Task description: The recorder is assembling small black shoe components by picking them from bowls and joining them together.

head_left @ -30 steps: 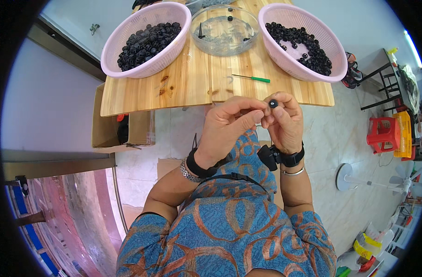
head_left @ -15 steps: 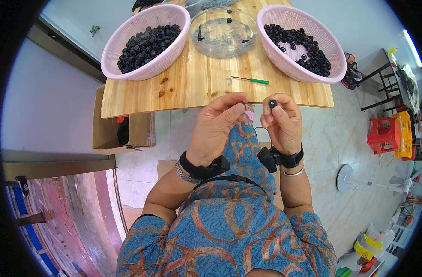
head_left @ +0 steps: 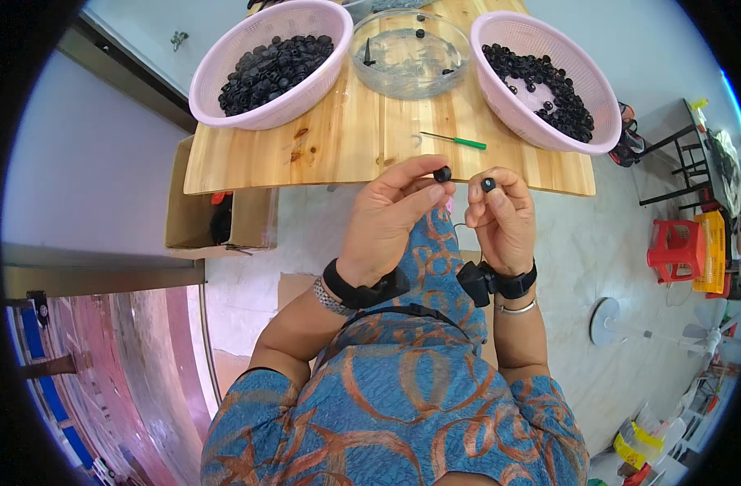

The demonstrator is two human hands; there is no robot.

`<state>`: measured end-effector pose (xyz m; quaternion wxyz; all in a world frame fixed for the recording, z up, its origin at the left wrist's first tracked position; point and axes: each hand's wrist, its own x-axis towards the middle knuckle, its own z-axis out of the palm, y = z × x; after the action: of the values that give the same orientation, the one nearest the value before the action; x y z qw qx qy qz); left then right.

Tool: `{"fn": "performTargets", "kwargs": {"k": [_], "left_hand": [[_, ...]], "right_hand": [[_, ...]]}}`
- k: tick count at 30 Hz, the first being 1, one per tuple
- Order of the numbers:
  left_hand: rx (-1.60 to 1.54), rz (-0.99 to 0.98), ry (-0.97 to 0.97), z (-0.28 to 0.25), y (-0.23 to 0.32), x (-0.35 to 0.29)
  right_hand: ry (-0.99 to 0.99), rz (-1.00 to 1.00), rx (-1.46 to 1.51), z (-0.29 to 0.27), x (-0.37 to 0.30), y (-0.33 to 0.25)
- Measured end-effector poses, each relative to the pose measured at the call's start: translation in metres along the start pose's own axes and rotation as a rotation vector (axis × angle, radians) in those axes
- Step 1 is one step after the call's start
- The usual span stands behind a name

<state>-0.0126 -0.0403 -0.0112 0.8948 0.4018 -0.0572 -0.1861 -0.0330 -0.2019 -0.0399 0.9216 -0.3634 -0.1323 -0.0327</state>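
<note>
Between the thumb and fingers of my left hand (head_left: 399, 206) is a small round black cap (head_left: 442, 174). My right hand (head_left: 504, 215) pinches another small black part (head_left: 489, 185) with a pale centre. The two pieces are close to each other but apart, just off the table's near edge. Beyond my hands a green-handled screwdriver (head_left: 469, 143) lies on the wooden table (head_left: 346, 154). A pink basket (head_left: 204, 93) on the left holds a heap of black caps (head_left: 273, 77). The pink basket (head_left: 601, 134) on the right holds many smaller black parts (head_left: 561, 93).
A clear round dish (head_left: 399, 89) with a few black pieces stands between the baskets. Under the table's left side is an open cardboard box (head_left: 184, 219). To the right are a red stool (head_left: 676, 249), a yellow crate (head_left: 712, 251) and a white fan (head_left: 607, 321).
The black cap in my left hand now shows more fully at the fingertips. My view has shifted slightly, so the table and baskets appear a little further right.
</note>
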Motion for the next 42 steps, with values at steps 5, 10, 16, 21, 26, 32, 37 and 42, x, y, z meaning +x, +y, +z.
{"fn": "performTargets", "kwargs": {"k": [5, 10, 16, 21, 26, 32, 37, 42], "left_hand": [[0.221, 0.076, -0.007, -0.002, -0.002, 0.000], [0.317, 0.140, -0.065, -0.005, -0.001, -0.001], [0.309, 0.167, -0.051, 0.001, 0.001, -0.002], [0.352, 0.227, -0.050, -0.004, 0.002, -0.002], [0.383, 0.233, -0.093, -0.003, 0.006, 0.000], [0.302, 0.122, -0.104, 0.006, 0.006, -0.003], [0.402, 0.216, -0.149, 0.003, 0.002, -0.004], [0.249, 0.105, -0.107, 0.003, 0.004, -0.002]], "right_hand": [[0.020, -0.001, -0.117, 0.006, 0.000, 0.001], [0.021, -0.015, -0.225, 0.013, 0.000, 0.001], [0.049, -0.029, -0.280, 0.016, 0.001, -0.001], [0.026, -0.053, -0.348, 0.022, -0.002, -0.003], [0.049, -0.012, -0.401, 0.023, -0.005, -0.007], [0.027, -0.052, -0.371, 0.023, -0.005, -0.006], [0.056, -0.049, -0.413, 0.026, -0.007, -0.006], [0.099, -0.034, -0.456, 0.026, -0.009, -0.008]]}}
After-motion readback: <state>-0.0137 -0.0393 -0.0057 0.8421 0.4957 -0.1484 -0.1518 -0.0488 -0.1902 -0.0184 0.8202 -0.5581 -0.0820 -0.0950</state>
